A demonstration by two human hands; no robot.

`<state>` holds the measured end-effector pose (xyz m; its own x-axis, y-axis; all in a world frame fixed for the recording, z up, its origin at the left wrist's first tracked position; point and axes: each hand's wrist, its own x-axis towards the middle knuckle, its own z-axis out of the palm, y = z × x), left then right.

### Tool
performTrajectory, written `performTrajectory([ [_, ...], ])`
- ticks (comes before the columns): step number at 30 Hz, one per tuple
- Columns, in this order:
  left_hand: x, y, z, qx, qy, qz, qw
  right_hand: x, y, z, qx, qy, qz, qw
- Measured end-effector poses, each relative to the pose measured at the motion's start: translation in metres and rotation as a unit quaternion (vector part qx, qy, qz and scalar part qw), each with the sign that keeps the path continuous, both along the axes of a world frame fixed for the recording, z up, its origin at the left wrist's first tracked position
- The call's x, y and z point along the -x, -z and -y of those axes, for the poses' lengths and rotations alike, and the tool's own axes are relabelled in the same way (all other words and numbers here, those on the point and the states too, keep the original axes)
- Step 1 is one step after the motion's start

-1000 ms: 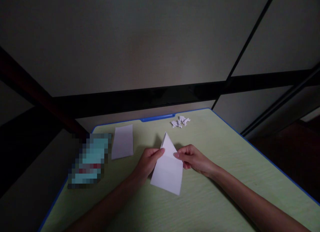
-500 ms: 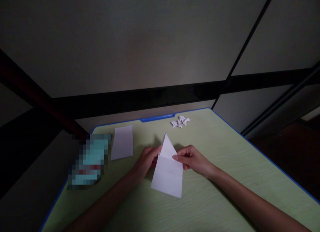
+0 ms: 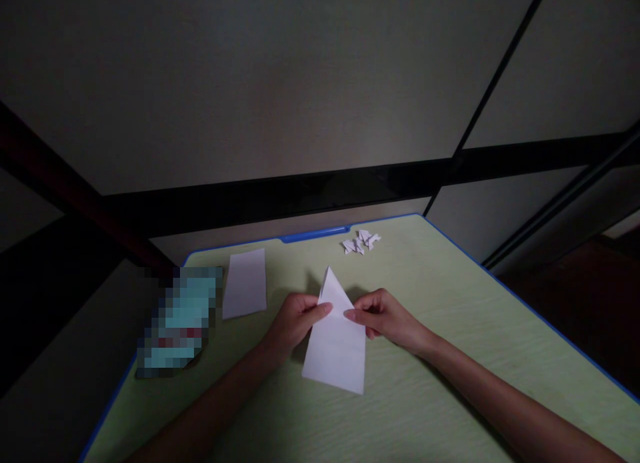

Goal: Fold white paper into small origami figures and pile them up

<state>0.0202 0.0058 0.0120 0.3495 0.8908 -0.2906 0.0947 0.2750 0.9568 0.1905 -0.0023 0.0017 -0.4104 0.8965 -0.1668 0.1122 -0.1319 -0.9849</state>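
A white sheet of paper (image 3: 335, 353), folded to a point at its far end, is held between both hands above the table. My left hand (image 3: 295, 323) pinches its left edge, thumb lying on top just below the pointed part. On the opposite edge my right hand (image 3: 383, 316) grips the paper at about the same height, thumb on top and fingers curled underneath. The fingers behind the paper are partly hidden. Beyond the point lie several small folded white paper pieces (image 3: 360, 242).
Another white paper sheet (image 3: 245, 283) lies flat on the left of the green table (image 3: 450, 376). Next to it is a blurred-out turquoise item (image 3: 180, 323). A blue handle strip (image 3: 315, 234) runs along the far edge, close to the cabinet panels (image 3: 275, 83).
My left thumb has moved right and slightly down, from the edge of the folded point onto the paper's face. The right hand has stayed in place.
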Motion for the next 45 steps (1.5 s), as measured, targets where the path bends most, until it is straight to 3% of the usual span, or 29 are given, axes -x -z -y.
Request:
performTrajectory([
  [26,0.002,0.005,-0.002,-0.012,0.017,-0.003,1.000,0.002,0.001,0.000,0.006,0.000,0.020,1.000],
  [30,-0.001,0.004,0.001,-0.009,0.071,-0.003,0.997,0.001,0.000,-0.001,0.024,0.022,-0.057,0.998],
  [36,-0.008,0.003,0.012,0.014,0.139,0.008,0.990,0.002,0.000,-0.002,0.080,0.067,-0.219,0.970],
  [45,-0.011,0.004,0.014,0.027,0.140,-0.002,0.990,0.006,0.001,-0.002,0.077,0.102,-0.226,0.966],
])
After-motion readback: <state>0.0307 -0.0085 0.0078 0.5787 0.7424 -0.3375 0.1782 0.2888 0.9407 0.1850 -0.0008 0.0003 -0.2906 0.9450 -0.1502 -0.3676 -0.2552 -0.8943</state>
